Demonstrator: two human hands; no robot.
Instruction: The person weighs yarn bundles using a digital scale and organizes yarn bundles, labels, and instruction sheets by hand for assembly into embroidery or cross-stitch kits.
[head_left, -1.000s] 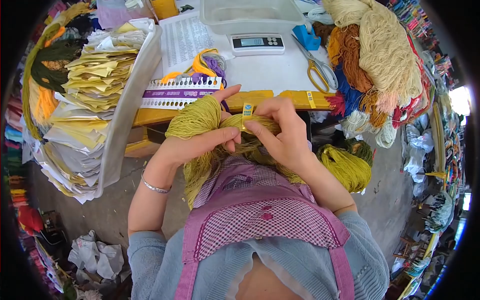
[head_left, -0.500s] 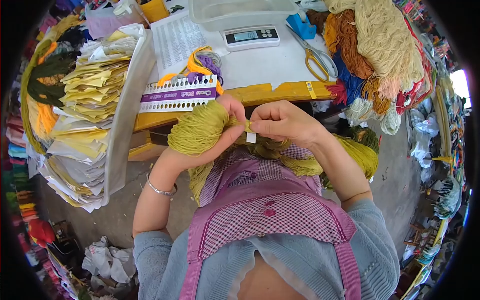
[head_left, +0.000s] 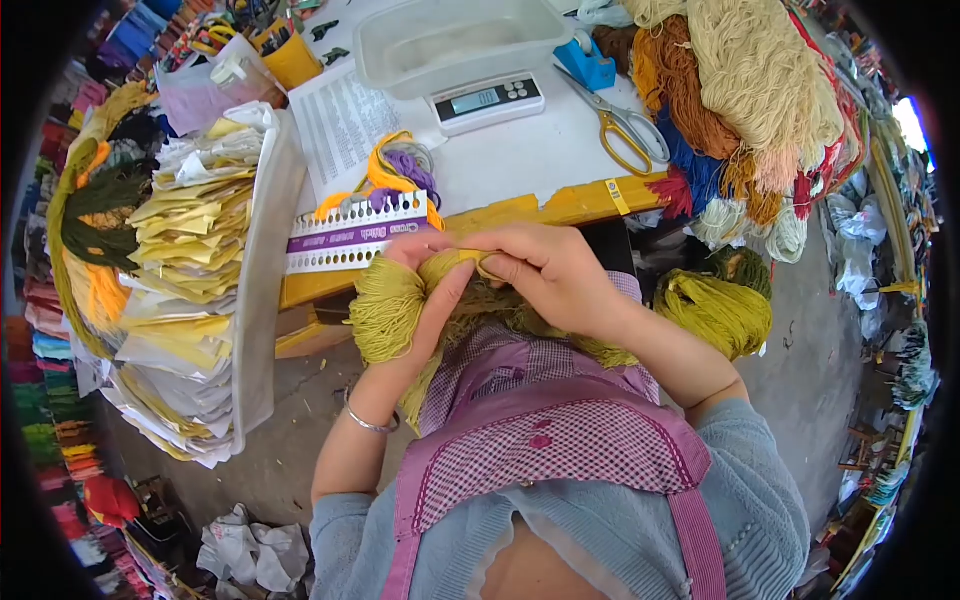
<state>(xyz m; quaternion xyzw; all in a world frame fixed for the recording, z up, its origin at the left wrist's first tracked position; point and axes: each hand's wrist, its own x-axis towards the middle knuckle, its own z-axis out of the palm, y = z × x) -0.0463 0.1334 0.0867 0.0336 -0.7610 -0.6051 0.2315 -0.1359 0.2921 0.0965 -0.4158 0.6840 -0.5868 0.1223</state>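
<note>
A thick skein of yellow-green embroidery thread [head_left: 388, 312] hangs over my left hand [head_left: 425, 290], whose fingers are wrapped round it. My right hand [head_left: 555, 275] pinches the same skein at its narrow part, close against the left fingertips. A small yellow band shows there between the two thumbs. More of the thread spreads below my hands, across the lap of the checked apron [head_left: 540, 440]. Just beyond the left hand, a purple and white card with punched holes [head_left: 345, 238], lettered "Cross Stitch", lies at the table edge with orange and purple threads looped through it.
A bin of paper packets [head_left: 255, 300] stands at left. On the table [head_left: 480, 185] are a digital scale [head_left: 490, 103], a clear plastic tub [head_left: 375, 45], scissors [head_left: 622, 135], a blue tape dispenser [head_left: 585, 65] and printed sheets. Thread hanks [head_left: 760, 90] pile at right; a green bundle [head_left: 715, 315] hangs below.
My right hand has moved over the skein's narrow part, nearer the left hand. The white tag seen hanging there earlier is now hidden. The whole view has shifted and tilted slightly.
</note>
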